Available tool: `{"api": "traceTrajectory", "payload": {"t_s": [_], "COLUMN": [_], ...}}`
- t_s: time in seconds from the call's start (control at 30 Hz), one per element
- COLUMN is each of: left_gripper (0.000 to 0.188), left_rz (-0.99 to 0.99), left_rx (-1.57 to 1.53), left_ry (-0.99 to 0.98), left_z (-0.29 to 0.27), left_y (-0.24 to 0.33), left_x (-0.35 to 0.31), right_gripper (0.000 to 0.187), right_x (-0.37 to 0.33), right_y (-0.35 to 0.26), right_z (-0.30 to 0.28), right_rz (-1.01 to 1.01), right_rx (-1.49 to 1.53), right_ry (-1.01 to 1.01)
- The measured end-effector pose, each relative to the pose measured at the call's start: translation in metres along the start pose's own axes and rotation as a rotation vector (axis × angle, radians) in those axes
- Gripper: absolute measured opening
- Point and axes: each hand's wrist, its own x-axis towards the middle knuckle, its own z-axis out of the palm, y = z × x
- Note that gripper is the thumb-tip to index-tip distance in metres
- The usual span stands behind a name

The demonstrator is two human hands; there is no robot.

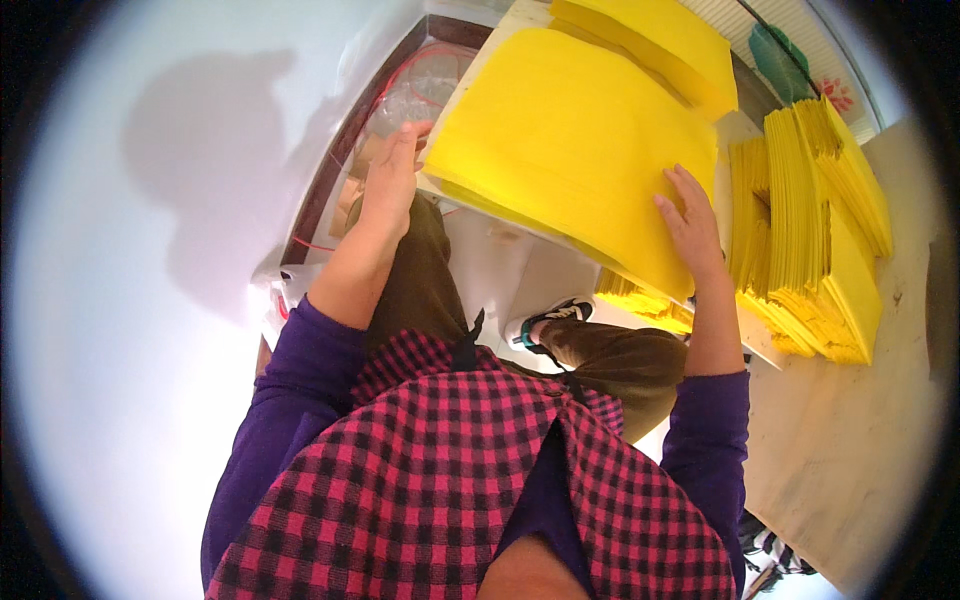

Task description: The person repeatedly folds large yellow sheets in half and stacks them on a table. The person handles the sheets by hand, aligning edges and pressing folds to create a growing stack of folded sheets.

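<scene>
Head view: the yellow sheets [560, 140] lie in a flat pile on a pale board in front of the person, between the two hands, with the near edge above the knees. The left hand [390, 178] is at the pile's left edge, its fingers straight and nearly pressed together, pointing away from the body; whether the fingertips touch the edge or stop just beside it, I cannot tell. The right hand [692, 225] rests at the pile's right edge, fingers slightly spread and a little bent, pinching nothing that shows.

Behind the sheets lies another yellow pile [665, 45]. To the right, folded yellow stacks [800, 210] stand close together on a wooden table [835, 440]; lower yellow bundles [645, 300] show below the board. Left of the sheets, a dark frame [325, 180] surrounds clear plastic [415, 90]. Below are a checked apron [400, 460], brown trousers [625, 365] and a dark shoe [570, 312].
</scene>
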Motion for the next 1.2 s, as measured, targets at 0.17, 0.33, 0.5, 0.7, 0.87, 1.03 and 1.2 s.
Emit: {"api": "traceTrajectory", "payload": {"t_s": [0.17,0.33,0.5,0.7,0.87,1.03,1.2], "left_gripper": [0.058,0.056,0.051,0.053,0.054,0.045,0.036], "left_rz": [0.096,0.253,0.295,0.32,0.343,0.386,0.342], "left_rx": [-0.118,-0.194,-0.208,-0.221,-0.229,-0.293,-0.263], "left_ry": [0.087,0.088,0.062,0.055,0.04,0.042,-0.071], "left_z": [-0.007,-0.012,-0.016,-0.022,-0.02,-0.018,-0.018], "left_y": [-0.014,-0.023,-0.024,-0.023,-0.024,-0.025,-0.02], "left_x": [-0.012,-0.017,-0.019,-0.019,-0.018,-0.02,-0.005], "right_gripper": [0.056,0.071,0.064,0.046,0.031,0.026,0.027], "right_x": [0.006,0.016,0.03,0.043,0.046,0.056,0.064], "right_y": [-0.085,-0.183,-0.222,-0.223,-0.222,-0.203,-0.181], "right_z": [0.008,0.052,0.087,0.089,0.073,0.067,0.062], "right_rz": [-0.216,-0.367,-0.408,-0.347,-0.118,-0.087,0.082], "right_rx": [-0.049,-0.133,-0.287,-0.391,-0.269,0.071,0.448], "right_ry": [-0.025,-0.075,-0.03,-0.087,-0.141,0.01,0.044]}}
